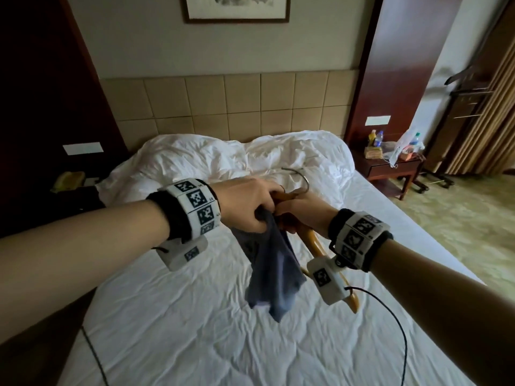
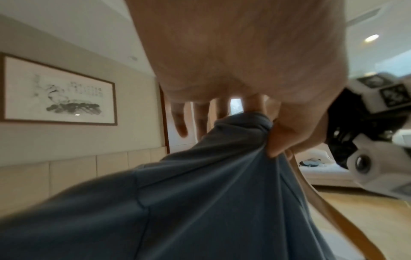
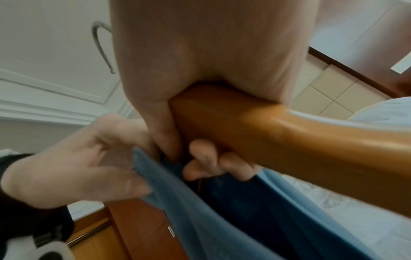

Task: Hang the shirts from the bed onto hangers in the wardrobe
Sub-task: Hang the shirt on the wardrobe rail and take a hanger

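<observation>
Both hands meet above the white bed (image 1: pixel 195 316). My left hand (image 1: pixel 248 203) pinches the top of a grey-blue shirt (image 1: pixel 271 274), which hangs down over the sheet. The thumb (image 2: pixel 286 139) presses the bunched shirt (image 2: pixel 200 202) against the fingers. My right hand (image 1: pixel 301 210) grips a wooden hanger (image 1: pixel 316 245) near its middle, fingers (image 3: pixel 213 163) curled round the hanger (image 3: pixel 289 133). Its metal hook (image 1: pixel 301 176) rises behind the hands, and one wooden arm slants down toward me. The shirt (image 3: pixel 222 219) drapes just below the hanger's centre.
A crumpled white duvet (image 1: pixel 245 157) lies at the head of the bed below a tiled headboard. A wooden nightstand (image 1: pixel 390 168) with bottles and a bag stands to the right. Beyond it a valet stand (image 1: pixel 465 90) stands before the curtains. A black cable (image 1: pixel 390 316) trails from my right wrist.
</observation>
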`<state>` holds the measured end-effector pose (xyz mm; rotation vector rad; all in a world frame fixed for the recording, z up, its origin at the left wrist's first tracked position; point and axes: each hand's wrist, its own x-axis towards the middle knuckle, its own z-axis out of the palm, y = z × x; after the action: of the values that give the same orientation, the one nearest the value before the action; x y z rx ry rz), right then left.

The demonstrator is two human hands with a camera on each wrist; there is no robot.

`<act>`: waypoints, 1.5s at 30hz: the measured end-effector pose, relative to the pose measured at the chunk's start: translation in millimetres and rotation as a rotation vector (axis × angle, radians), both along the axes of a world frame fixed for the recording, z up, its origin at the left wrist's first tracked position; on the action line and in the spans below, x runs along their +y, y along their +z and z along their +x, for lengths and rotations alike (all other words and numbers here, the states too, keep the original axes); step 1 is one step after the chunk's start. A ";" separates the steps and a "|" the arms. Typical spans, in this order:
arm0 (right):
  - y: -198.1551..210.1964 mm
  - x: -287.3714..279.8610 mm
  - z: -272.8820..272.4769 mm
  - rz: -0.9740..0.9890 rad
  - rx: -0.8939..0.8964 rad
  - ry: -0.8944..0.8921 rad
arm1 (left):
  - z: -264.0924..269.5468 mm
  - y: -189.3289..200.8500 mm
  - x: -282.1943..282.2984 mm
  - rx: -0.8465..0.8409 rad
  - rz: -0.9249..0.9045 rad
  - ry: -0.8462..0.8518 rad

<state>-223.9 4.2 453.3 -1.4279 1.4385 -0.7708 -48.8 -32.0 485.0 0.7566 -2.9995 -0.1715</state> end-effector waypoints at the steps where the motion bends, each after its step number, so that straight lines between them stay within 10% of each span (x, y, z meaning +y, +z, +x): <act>1: -0.1 0.4 -0.3 -0.005 -0.019 -0.010 | 2.6 0.5 1.6 0.089 0.067 0.016; 5: 2.9 3.0 -7.0 -0.006 -0.002 0.086 | 13.9 0.2 -5.9 0.451 0.254 0.166; 14: 7.3 13.2 -17.8 -0.014 -0.011 0.136 | -1.5 -44.7 -15.1 0.266 0.171 0.175; 20: -15.0 22.3 -19.8 -0.903 0.324 -0.366 | 3.1 -31.8 -20.5 0.421 0.026 0.364; 22: -25.7 38.8 -9.2 -1.060 0.299 -0.255 | 7.5 -20.0 -23.9 0.467 0.004 0.432; 32: -52.8 14.6 54.9 -0.650 0.244 0.023 | 29.4 37.3 -15.6 0.625 0.024 0.534; 38: -49.9 31.7 85.2 -0.985 0.187 0.077 | 50.3 36.6 -11.0 0.630 0.011 0.633; 45: -109.2 48.1 52.4 -0.510 0.214 0.256 | 67.7 49.2 -13.9 0.762 0.171 0.707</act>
<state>-171.5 52.3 344.1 -2.0930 1.2251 -0.8773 19.0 -45.9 534.2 1.3323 -1.9040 -0.5341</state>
